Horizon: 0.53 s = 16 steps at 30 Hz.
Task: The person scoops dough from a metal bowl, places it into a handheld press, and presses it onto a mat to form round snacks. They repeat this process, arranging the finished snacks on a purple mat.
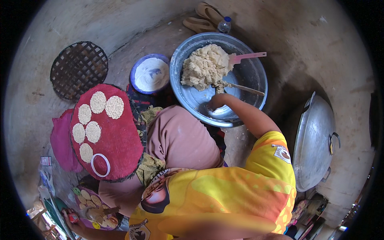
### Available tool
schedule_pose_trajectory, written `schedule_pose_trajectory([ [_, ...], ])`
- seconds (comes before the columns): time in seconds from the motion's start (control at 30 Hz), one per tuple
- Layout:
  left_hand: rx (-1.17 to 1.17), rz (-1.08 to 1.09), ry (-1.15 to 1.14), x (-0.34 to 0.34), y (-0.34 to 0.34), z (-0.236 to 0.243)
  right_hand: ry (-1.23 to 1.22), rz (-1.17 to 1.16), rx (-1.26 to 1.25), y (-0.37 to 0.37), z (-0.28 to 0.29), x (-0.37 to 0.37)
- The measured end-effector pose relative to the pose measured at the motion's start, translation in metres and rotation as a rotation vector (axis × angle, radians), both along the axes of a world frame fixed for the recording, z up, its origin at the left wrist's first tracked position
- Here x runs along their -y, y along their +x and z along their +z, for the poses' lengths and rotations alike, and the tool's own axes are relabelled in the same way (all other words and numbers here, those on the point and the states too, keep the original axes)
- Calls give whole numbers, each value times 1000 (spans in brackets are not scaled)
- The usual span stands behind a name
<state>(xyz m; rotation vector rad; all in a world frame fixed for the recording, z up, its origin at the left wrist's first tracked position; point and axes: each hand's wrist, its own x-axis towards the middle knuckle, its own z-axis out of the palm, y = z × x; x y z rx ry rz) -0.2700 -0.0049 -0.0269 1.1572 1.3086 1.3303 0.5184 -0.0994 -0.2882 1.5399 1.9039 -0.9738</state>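
Note:
My right hand (218, 101) reaches down inside a large metal basin (174, 86), its fingers curled near the basin's floor; what they hold, if anything, is hidden. Beside it lies a big lump of pale dough (206, 66), with a pink spatula (248, 56) stuck in its right side. A wooden spoon (246, 88) coated with dough leans to the rim. Far at the lower left, my left hand (71, 225) is closed around a small red object (73, 217). On a red cloth-covered round board (116, 146) lie several flat pale dough discs (93, 132) and a white ring (93, 165).
A purple-rimmed bowl of white flour (152, 75) stands left of the basin. A dark woven tray (79, 70) leans on the wall. Sandals (200, 25) and a small bottle (225, 25) are behind the basin. At the right stands a large metal pan (316, 142).

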Motion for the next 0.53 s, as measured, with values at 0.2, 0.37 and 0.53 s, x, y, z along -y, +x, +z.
schedule_pose_trajectory([
  [0.2, -84, 247, -44, -27, 2, -4, 304, -303, -208, -32, 9, -13],
  [0.37, -38, 285, -24, -20, 17, -3, 207, -589, -28, -49, 0, -39],
  [0.53, -19, 343, -41, -6, 33, 6, -72, -434, -56, -37, -49, -62],
])
